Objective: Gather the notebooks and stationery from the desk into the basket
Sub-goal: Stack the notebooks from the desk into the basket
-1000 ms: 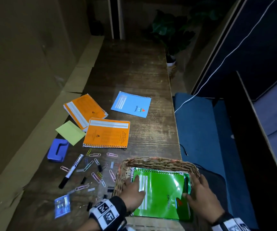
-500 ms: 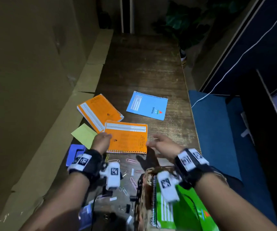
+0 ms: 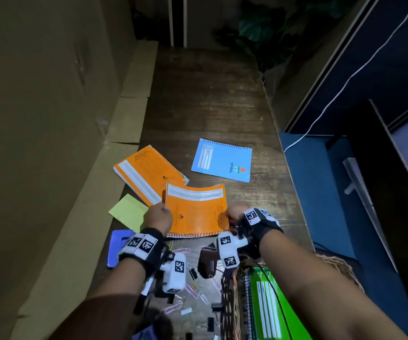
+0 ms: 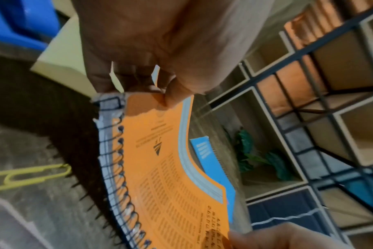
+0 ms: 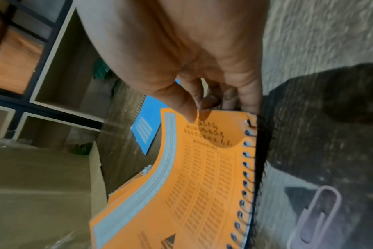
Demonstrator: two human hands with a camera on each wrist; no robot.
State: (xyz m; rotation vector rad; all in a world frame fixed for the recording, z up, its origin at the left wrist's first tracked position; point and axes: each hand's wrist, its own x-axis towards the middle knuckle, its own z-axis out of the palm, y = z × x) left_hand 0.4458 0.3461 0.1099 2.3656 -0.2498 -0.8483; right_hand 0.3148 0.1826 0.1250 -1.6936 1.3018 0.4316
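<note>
An orange spiral notebook [image 3: 196, 212] [image 4: 172, 176] [image 5: 194, 176] bows upward between both hands, lifted off the wooden desk [image 3: 210, 106]. My left hand [image 3: 158, 218] [image 4: 160, 80] pinches its left edge, and my right hand [image 3: 232, 213] [image 5: 204, 101] pinches its right edge. A second orange notebook [image 3: 146, 174] and a blue notebook [image 3: 222, 160] lie flat behind it. The woven basket [image 3: 342, 268] at bottom right holds a green notebook [image 3: 266, 305].
A yellow sticky pad [image 3: 128, 212] and a blue hole punch [image 3: 117, 249] lie at the left. Several paper clips [image 3: 198, 293], binder clips [image 3: 193, 273] and a marker [image 3: 146, 288] are scattered before the basket. Cardboard wall [image 3: 51, 143] on the left; a blue seat [image 3: 315, 192] beyond the desk's right edge.
Both hands left the green notebook in the basket, reached forward to the near orange notebook, and now pinch its two side edges; it has bent and risen off the desk.
</note>
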